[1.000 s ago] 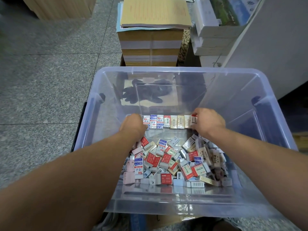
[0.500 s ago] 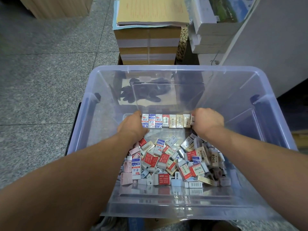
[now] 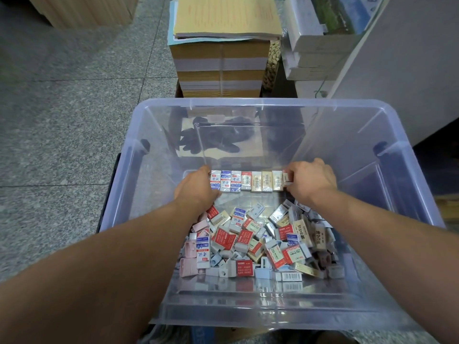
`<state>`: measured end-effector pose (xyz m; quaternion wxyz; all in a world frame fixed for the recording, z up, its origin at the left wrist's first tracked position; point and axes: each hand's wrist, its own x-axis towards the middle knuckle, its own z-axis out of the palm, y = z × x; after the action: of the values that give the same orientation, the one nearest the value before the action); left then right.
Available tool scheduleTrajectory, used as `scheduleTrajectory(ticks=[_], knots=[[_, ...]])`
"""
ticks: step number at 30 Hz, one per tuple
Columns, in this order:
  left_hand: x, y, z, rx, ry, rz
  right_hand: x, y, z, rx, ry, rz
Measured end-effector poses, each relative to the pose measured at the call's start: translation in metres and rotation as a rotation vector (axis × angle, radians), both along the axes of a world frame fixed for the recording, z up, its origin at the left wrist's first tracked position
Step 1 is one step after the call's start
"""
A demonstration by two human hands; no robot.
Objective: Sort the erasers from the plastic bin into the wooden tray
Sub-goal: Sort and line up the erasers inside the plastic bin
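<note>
The left hand (image 3: 196, 188) butted against one end of a row of erasers (image 3: 248, 181), its fingers hidden, so I couldn't tell whether they curled. The right hand (image 3: 310, 180) clamped its fingertips round the other end. Below both wrists lay the loose pile (image 3: 260, 244), all inside the plastic bin (image 3: 248, 103). No wooden tray showed. Squeezed only endwise, the row might buckle mid-lift and scatter back into the pile.

Your left hand (image 3: 196, 189) and right hand (image 3: 311, 178) are bare, with the backs and knuckles showing plainly. Your left forearm (image 3: 111, 264) and right forearm (image 3: 387, 234) are likewise bare, uncovered to the frame edge.
</note>
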<state>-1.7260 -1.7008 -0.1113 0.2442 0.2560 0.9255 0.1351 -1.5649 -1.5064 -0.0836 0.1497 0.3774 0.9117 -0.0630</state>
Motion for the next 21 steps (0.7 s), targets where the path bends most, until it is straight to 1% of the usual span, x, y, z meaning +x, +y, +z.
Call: scheduleTrajectory(ticks=[2, 7, 12, 14, 17, 19, 21], knots=[[0.000, 0.000, 0.001, -0.009, 0.008, -0.003, -0.001, 0.000, -0.001, 0.050, -0.050, 0.053], [-0.002, 0.000, 0.002, -0.032, 0.016, -0.007, -0.002, 0.003, 0.001, -0.034, -0.069, 0.104], [-0.003, 0.007, 0.018, -0.088, -0.051, -0.031, -0.007, 0.000, 0.010, -0.076, -0.168, 0.154], [-0.001, 0.009, 0.028, -0.121, -0.053, -0.076, -0.005, -0.002, 0.017, -0.117, -0.130, 0.157], [0.005, 0.005, 0.043, -0.196, -0.012, -0.235, 0.000, -0.008, 0.029, -0.293, -0.112, 0.210], [0.010, -0.001, 0.050, -0.239, -0.067, -0.363, 0.005, -0.015, 0.036, -0.343, -0.142, 0.263], [0.014, -0.007, 0.054, -0.237, -0.158, -0.442, 0.010, -0.019, 0.038, -0.372, -0.154, 0.265]])
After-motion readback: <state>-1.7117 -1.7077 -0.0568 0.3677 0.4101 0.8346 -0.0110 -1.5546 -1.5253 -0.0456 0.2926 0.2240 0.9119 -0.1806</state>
